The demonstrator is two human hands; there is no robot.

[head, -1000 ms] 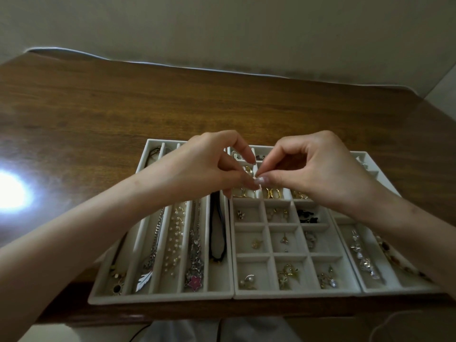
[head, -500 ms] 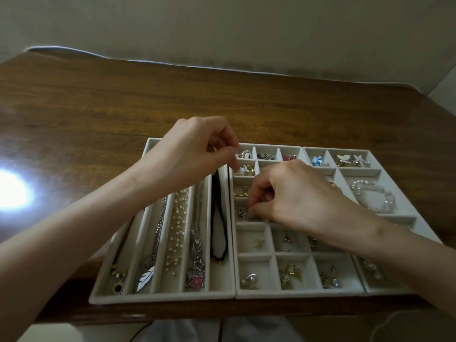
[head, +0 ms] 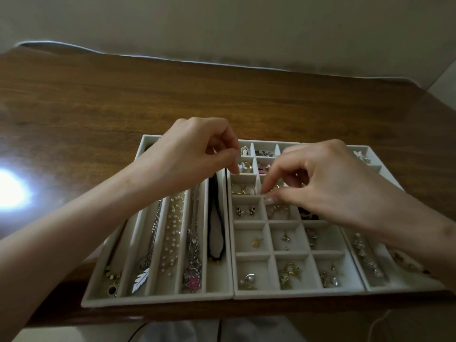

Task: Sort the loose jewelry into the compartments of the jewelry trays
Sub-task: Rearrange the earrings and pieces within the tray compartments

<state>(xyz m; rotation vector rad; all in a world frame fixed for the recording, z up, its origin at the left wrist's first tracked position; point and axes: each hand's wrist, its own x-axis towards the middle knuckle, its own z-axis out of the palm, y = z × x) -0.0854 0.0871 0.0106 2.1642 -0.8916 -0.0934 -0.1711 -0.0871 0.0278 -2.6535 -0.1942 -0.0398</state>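
Three pale jewelry trays sit side by side on a wooden worktop, with necklaces and earrings in their compartments. The left hand and right hand hover over the middle tray. Each grip is nearly closed, thumb to forefinger; I cannot tell whether either pinches anything.

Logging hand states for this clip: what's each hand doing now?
Left hand: fingers pinched, anything held too small to see.
Right hand: fingers pinched over the middle tray, same doubt.
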